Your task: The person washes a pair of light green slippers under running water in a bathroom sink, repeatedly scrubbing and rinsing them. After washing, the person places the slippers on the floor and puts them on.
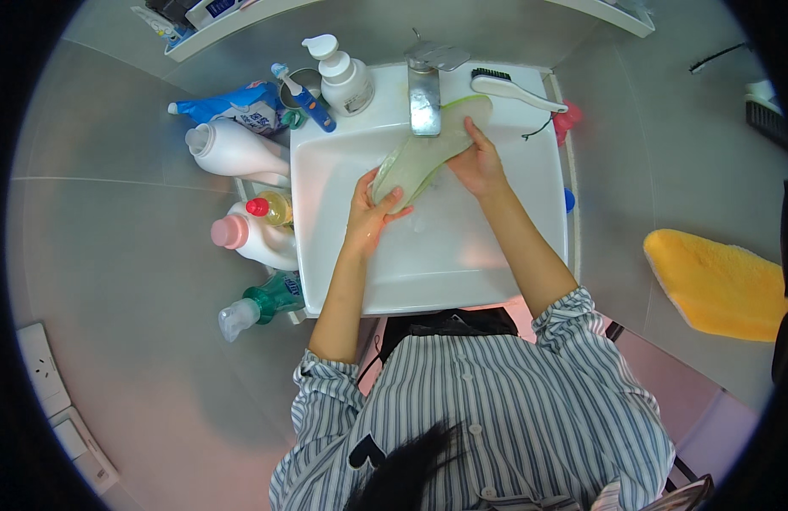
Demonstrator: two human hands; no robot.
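Observation:
A pale green shoe insole (426,156), apparently with another layer at its edge, is held slantwise over the white washbasin (330,281). My left hand (369,207) grips its lower left end, thumb on top and fingers underneath. Farther up, my right hand (479,156) holds the right edge, thumb on the upper face. The metal faucet (424,105) reaches over the middle of the insole and hides a part of it. Whether water is running cannot be told. A white scrub brush with black bristles (518,92) lies on the basin's back right rim.
A white pump bottle (348,86) and a blue electric toothbrush (312,108) stand at the back left. Along the left side are a white bottle (237,150), a pink-capped bottle (266,246) and a green bottle (275,297). A yellow cloth (719,284) hangs at the right.

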